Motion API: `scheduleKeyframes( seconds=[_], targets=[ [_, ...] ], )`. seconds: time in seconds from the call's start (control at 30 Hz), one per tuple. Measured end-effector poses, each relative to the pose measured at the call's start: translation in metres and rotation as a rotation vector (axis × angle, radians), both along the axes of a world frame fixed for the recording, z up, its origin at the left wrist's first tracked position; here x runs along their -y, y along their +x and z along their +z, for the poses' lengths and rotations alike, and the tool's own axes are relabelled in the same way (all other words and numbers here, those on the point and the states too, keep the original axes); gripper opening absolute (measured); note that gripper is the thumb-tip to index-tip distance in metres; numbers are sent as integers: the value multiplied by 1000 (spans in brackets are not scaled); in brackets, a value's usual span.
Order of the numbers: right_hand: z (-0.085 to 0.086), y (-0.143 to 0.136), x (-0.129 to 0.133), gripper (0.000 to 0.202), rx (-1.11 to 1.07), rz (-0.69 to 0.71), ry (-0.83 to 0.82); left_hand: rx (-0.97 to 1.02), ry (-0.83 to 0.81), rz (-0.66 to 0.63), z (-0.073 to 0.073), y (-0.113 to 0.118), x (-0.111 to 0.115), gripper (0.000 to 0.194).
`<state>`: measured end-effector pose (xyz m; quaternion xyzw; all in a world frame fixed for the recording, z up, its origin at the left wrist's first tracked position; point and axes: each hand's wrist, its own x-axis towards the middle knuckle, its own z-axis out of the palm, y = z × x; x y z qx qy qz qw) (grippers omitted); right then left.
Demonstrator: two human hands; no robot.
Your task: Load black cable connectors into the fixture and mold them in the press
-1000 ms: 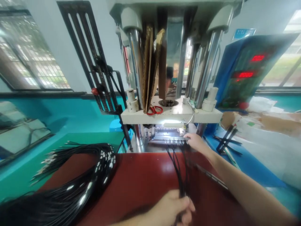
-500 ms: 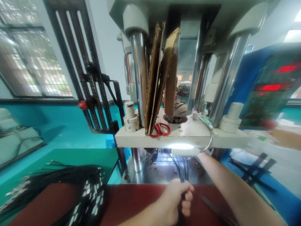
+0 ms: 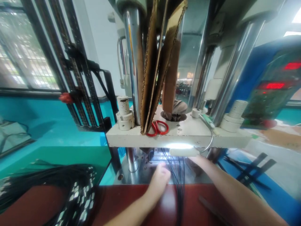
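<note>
Several black cables (image 3: 180, 188) run from under the machine's white plate (image 3: 178, 138) down over the dark red table (image 3: 131, 204). Just left of them, my left hand (image 3: 161, 175) is at the lit metal base (image 3: 145, 175); its fingers are blurred, and whether they hold anything is not clear. My right forearm reaches in from the right, and the hand (image 3: 196, 158) is mostly hidden behind the white lamp (image 3: 184, 152) and the plate's edge. What its fingers do cannot be seen.
A bundle of black cables with pale ends (image 3: 80, 194) lies at the left. Red-handled scissors (image 3: 162, 127) and upright cardboard (image 3: 150, 72) are on the plate. Black strips (image 3: 256, 169) lie on a blue surface at the right. A control box (image 3: 270, 84) shows red digits.
My left hand has let go of the cables and moved up and left to the metal base. The cables now hang over the table. The view has shifted closer to the machine.
</note>
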<state>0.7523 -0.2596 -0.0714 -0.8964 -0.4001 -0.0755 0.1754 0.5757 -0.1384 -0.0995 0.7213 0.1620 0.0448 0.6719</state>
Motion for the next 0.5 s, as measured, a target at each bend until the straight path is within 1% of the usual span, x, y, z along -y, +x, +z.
scheduleKeyframes(
  seconds=[0.03,0.07,0.13,0.17,0.2,0.27,0.33,0.4,0.5],
  targets=[
    [-2,-6,4,19,27,31,-21,66,224,26,2,3,-10,36],
    [-4,-13,8,18,57,68,-43,143,451,23,4,6,-18,37],
    [-9,-27,14,24,120,142,-82,294,863,-47,10,13,-30,44],
    [-12,-33,16,27,152,171,-97,355,1024,-95,12,18,-33,48],
    [-15,-37,16,29,182,189,-108,397,1145,-146,14,22,-36,52],
    [-20,-39,14,29,235,191,-117,455,1293,-243,16,32,-40,52],
    [-24,-35,10,29,278,167,-116,496,1373,-310,17,40,-46,46],
    [-26,-30,7,31,312,150,-110,511,1414,-356,17,44,-54,42],
    [-25,-26,6,31,341,136,-98,501,1415,-391,16,44,-67,44]
  ],
)
